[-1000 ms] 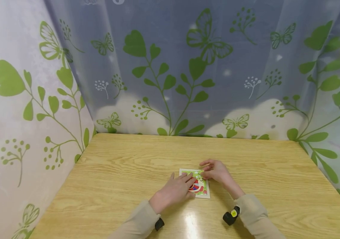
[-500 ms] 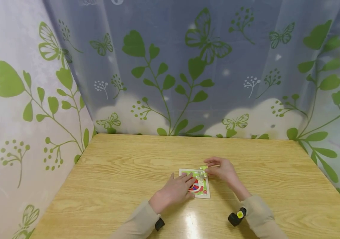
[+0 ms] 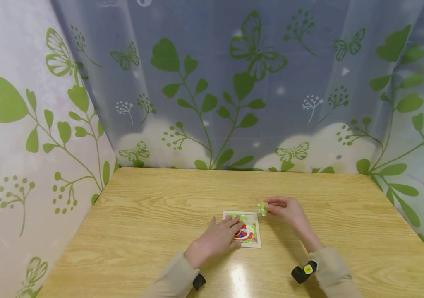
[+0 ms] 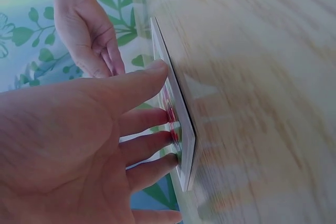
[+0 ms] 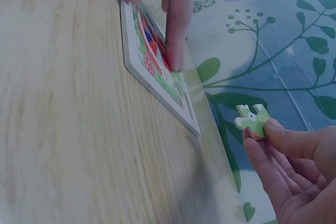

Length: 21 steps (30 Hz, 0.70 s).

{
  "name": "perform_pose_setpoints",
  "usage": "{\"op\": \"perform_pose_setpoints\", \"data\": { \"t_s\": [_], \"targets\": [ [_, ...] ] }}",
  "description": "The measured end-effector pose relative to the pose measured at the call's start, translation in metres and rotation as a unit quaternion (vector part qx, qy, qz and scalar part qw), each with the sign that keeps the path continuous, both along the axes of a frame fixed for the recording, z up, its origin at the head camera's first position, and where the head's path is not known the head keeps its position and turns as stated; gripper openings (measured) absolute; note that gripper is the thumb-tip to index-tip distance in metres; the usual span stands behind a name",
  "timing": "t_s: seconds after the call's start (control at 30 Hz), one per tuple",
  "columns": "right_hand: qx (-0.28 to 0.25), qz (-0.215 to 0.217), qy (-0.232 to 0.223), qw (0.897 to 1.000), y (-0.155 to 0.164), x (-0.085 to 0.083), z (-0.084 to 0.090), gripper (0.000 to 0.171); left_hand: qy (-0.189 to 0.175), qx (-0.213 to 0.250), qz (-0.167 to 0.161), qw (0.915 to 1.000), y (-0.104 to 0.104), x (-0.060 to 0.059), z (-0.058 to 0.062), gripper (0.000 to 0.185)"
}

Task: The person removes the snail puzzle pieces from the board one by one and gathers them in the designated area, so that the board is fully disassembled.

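— Leafy curtain (image 3: 212, 87) behind a wood-grain table (image 3: 159, 198), and the head camera has both hands out in front! Where's the puzzle piece (image 3: 262, 208)?

— Just off the far right corner of the puzzle board (image 3: 250, 246), pinched in the right hand (image 3: 288, 212), which reaches in from the right! That gap between corner and piece looks like the relation the move turns on.

— And the left hand (image 3: 217, 236)?

— Spread over the board's left side, fingers straight, pointing away and rightward. It's the nearer hand to the board by far.

— Over to the left wrist!

— Board almost edge-on, thumb at the rim, fingertips inside it. The right hand hangs beyond, fingertips partly hidden. The piece? I can't make it out from here.

— Right wrist, then!

— Lovely angle! Thumb and forefinger nip one side of the piece, its free knobs sticking out, held up off the table and apart from the board.

— Long axis?

— Can't call one; it looks about as broad as tall.
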State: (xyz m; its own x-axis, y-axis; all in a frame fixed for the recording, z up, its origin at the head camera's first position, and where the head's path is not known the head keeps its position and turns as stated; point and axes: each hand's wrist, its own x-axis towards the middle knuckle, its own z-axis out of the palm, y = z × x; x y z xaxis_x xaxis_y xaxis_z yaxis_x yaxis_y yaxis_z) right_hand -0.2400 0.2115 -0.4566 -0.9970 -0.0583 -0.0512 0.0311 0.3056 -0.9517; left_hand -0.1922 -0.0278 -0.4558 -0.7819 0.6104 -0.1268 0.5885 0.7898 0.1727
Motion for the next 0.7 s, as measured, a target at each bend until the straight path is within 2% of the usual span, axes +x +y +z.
{"op": "perform_pose_setpoints", "data": {
  "t_s": [0.43, 0.7],
  "targets": [
    [-0.007, -0.027, 0.009, 1.000, 0.031, -0.001, 0.002, 0.036, 0.010, 0.010, 0.003, 0.9999, 0.000, 0.001, -0.002, 0.061],
    [-0.020, -0.017, 0.025, 0.999, 0.055, 0.002, 0.003, 0.039, 0.014, 0.006, 0.005, 0.9999, 0.001, 0.000, -0.005, 0.061]
  ]
}}
